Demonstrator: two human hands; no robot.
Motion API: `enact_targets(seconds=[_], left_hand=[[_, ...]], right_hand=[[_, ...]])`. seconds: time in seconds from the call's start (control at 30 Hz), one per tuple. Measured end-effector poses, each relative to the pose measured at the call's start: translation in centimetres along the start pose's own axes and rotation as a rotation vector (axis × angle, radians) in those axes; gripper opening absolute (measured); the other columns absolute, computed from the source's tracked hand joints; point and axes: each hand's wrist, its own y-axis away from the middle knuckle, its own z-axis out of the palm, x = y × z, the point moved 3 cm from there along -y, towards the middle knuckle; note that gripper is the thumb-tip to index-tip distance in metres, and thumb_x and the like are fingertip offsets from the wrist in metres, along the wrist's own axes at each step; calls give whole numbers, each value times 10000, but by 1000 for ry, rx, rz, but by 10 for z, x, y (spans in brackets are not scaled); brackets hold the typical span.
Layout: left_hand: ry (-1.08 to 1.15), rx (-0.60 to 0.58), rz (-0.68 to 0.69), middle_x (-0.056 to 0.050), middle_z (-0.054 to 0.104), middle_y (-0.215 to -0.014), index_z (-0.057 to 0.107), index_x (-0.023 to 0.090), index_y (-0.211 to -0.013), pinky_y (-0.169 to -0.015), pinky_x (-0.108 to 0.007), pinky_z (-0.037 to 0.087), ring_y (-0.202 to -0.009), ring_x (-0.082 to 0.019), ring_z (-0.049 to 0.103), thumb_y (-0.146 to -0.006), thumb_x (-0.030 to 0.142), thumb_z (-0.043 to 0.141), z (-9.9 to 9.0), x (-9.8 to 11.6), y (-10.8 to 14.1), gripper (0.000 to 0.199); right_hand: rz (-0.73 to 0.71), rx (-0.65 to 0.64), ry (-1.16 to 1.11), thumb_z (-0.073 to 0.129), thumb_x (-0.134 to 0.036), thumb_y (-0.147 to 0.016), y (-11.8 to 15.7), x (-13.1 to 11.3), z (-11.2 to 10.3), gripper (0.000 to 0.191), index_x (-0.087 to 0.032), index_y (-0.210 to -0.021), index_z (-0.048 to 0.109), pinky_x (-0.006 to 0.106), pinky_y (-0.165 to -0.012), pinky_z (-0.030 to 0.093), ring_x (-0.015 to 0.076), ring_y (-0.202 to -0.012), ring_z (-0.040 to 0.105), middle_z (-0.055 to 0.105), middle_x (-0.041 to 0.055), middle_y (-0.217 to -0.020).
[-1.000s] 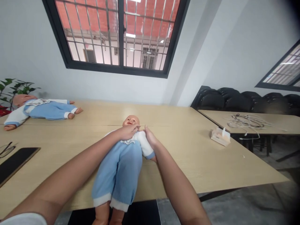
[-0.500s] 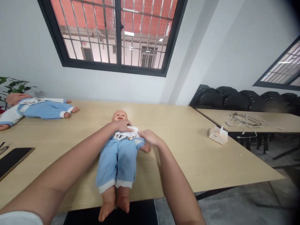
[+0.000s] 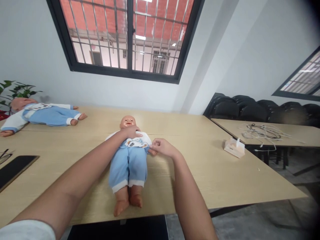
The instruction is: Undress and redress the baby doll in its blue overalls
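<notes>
A baby doll [image 3: 128, 166] in light blue trousers and a white top with an animal face lies on its back on the wooden table [image 3: 200, 166], feet toward me. My left hand [image 3: 132, 132] rests on the doll's upper chest, just below its chin, with the fingers lying flat over the white cloth. At the doll's arm on the right side, my right hand [image 3: 160, 146] pinches the sleeve near the cuff, thumb and forefinger together. The doll's small hand pokes out under my right fingers.
A second doll [image 3: 50, 115] lies at the back left near a plant [image 3: 20, 90]. A black board [image 3: 17, 170] and glasses [image 3: 5, 156] sit at the left. A tissue box [image 3: 234, 148] stands right; cables [image 3: 265, 131] lie on another table, with black chairs [image 3: 225, 108] behind.
The doll has moved up the table, its feet now farther from me. My right hand has shifted to the cuff, and the doll's arm lies closer to its body.
</notes>
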Motion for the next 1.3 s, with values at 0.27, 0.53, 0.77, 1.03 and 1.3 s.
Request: enact_targets(seconds=[0.27, 0.53, 0.77, 1.03, 1.3], left_hand=[[-92, 109, -137, -186, 688, -1339, 685, 121, -1270, -983, -338, 483, -1207, -311, 654, -953, 556, 484, -1, -25, 4, 575], [-139, 48, -152, -122, 696, -1238, 676, 151, -1201, -992, -440, 539, -1114, -248, 670, -1002, 460, 590, -3, -38, -11, 377], [-121, 28, -129, -101, 649, -1282, 631, 167, -1268, -941, -453, 583, -1102, -239, 662, -996, 388, 631, -5, -41, -11, 350], [-78, 76, -88, -100, 649, -1290, 634, 165, -1266, -966, -470, 570, -1120, -244, 658, -994, 400, 632, -5, -43, -9, 359], [-30, 167, -57, -141, 687, -1354, 706, 150, -1253, -1058, -343, 480, -1251, -285, 626, -978, 431, 458, -4, -48, 2, 465]], right_hand=[[207, -45, 86, 750, -457, -867, 14, -6, -9, 626, -215, -1404, 539, 254, -523, 486, 134, -594, 584, 703, 29, -890], [-262, 119, 593, 788, -318, -842, 16, -41, 46, 245, -216, -1030, 668, 311, -784, 471, 202, -928, 617, 681, 38, -1057], [-548, -129, 947, 615, -292, -990, 31, -44, 114, 119, -200, -928, 658, 362, -810, 434, 209, -909, 590, 692, 37, -982], [-657, 35, 825, 479, -210, -881, 91, -53, 125, 172, -221, -709, 487, 337, -663, 390, 193, -703, 479, 565, 30, -723], [-605, 384, 286, 223, -378, -1087, 201, -31, 113, 442, -237, -684, 337, 289, -503, 332, 146, -477, 444, 402, -25, -529]])
